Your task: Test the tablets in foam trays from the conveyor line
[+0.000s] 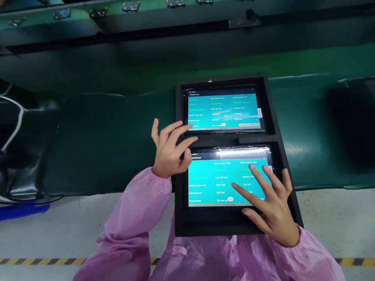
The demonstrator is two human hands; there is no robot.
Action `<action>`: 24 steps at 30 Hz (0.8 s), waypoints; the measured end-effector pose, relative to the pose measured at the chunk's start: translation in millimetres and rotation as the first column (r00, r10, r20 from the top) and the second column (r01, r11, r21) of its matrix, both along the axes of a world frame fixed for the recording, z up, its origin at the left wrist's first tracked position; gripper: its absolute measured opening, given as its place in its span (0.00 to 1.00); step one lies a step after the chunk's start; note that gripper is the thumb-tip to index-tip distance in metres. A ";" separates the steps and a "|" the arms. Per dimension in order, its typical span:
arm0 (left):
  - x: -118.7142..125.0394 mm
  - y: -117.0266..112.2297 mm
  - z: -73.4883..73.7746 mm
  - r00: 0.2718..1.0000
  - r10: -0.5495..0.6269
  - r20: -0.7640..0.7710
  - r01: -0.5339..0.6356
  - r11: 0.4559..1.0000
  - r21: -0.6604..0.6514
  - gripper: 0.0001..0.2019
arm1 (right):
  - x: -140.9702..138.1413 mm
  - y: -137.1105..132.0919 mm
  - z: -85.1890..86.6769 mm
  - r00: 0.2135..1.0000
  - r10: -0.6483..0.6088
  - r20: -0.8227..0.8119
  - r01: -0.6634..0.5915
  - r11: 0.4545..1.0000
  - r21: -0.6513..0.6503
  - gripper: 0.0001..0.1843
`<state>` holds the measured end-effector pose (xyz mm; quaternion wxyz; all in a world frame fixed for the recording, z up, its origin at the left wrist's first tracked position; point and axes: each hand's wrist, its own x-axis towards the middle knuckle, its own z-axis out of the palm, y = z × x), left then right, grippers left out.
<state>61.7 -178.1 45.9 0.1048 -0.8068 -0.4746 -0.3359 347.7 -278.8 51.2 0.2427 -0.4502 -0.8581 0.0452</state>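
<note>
Two tablets lie face up in a black foam tray (228, 226), one behind the other, both lit with a turquoise list of tests. My left hand (170, 150) has its fingers spread over the lower left corner of the far tablet (223, 110). Its fingertips are at the screen's edge; whether they touch it I cannot tell. Over the right half of the near tablet (206, 177) my right hand (272, 203) is spread, index finger extended above the screen. It covers part of the list. Neither hand holds anything.
The tray rests on a green-covered bench (110, 141) and juts past its front edge. White cables (20, 115) and a blue object (22, 210) are at the left. A dark flat object (362, 124) lies at the right. Small boards (176, 2) line the rail behind.
</note>
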 end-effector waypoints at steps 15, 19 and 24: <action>42.0 76.2 17.2 0.963 -0.181 -0.199 0.103 0.931 -0.350 0.19 | 18.6 25.8 10.4 0.991 -0.120 -0.065 0.121 0.993 0.013 0.21; 35.2 80.5 16.7 0.970 -0.174 -0.173 0.107 0.935 -0.338 0.20 | 25.7 30.7 14.5 0.996 -0.077 -0.046 0.077 0.997 -0.003 0.21; 17.8 123.2 19.0 0.992 0.017 -0.122 -0.056 0.945 -0.323 0.23 | 45.0 117.6 29.6 0.997 -0.073 -0.040 0.073 0.997 -0.005 0.22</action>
